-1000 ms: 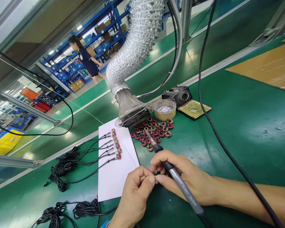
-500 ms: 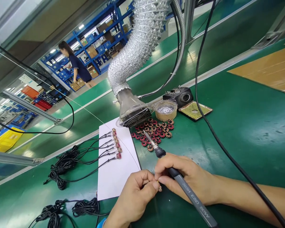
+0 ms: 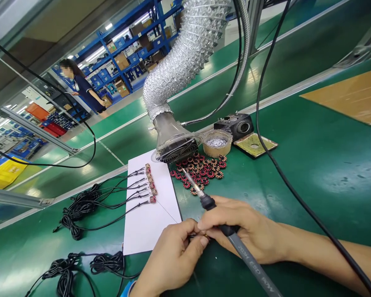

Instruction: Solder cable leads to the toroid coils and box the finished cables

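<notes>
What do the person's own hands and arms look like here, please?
Both the left hand and the right hand are bare, with no gloves or rings visible. A blue edge shows at the left wrist, perhaps a cuff or band; the right forearm shows no sleeve.

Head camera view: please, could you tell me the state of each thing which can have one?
Grey-and-black soldering iron: held; hot or cold, cannot tell
Right hand: closed around the iron
Left hand: pinching a small dark piece, mostly hidden
Red, tan and black wound rings: heaped together
Long black cables: partly coiled
White rectangular sheet: lying flat
Round tan tub: open, holding silvery material
Silver corrugated duct: bent
</notes>
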Available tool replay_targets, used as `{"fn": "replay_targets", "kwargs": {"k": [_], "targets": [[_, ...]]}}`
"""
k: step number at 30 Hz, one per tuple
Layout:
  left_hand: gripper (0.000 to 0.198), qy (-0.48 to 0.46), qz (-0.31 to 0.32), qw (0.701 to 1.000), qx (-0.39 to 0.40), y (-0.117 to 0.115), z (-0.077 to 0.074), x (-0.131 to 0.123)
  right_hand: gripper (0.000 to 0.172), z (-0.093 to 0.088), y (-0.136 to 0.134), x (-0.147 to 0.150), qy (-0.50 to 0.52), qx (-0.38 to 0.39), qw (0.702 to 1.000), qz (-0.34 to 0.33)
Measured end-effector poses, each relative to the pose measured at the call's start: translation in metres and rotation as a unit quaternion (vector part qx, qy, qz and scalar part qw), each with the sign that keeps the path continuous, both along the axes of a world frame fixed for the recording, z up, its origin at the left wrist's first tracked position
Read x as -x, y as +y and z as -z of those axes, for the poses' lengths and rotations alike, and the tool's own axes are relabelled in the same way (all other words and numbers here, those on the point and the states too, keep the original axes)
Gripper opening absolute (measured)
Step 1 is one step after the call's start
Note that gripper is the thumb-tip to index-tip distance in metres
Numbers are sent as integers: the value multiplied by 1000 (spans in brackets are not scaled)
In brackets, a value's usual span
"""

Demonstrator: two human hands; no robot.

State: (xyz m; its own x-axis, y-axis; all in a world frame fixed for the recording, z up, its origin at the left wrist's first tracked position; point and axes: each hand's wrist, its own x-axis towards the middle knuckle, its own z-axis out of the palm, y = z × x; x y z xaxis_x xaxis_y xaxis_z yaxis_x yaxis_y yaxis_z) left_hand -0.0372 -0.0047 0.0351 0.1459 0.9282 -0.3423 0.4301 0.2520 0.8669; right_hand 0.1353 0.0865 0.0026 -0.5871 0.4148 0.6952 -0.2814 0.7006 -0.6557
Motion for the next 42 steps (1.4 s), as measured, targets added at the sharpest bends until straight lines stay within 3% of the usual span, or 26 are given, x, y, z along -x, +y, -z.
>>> {"fn": "replay_targets", "kwargs": {"k": [3, 6, 11, 17, 27, 36, 42], "targets": [[30, -53, 12, 998, 29, 1, 1, 6, 21, -2, 3, -2, 5, 13, 999, -30], [36, -85, 3, 996, 41, 4, 4, 9, 26, 1, 5, 0, 22, -28, 998, -51], [38, -56, -32, 997, 30, 5, 9, 8, 38, 12, 3, 2, 41, -79, 996, 9], [37, -15, -21, 1000, 6, 5, 4, 6, 36, 14, -3, 0, 14, -96, 992, 84], [32, 22, -35, 999, -5, 6, 12, 3, 37, 14, -1, -1, -5, -109, 991, 81], [30, -1, -35, 999, 27, 15, 18, 3, 44, -23, -16, -39, -5, 5, 986, 165], [30, 20, -30, 999, 31, 16, 24, 6, 18, 10, -30, -51, -16, 143, 964, 226]]}}
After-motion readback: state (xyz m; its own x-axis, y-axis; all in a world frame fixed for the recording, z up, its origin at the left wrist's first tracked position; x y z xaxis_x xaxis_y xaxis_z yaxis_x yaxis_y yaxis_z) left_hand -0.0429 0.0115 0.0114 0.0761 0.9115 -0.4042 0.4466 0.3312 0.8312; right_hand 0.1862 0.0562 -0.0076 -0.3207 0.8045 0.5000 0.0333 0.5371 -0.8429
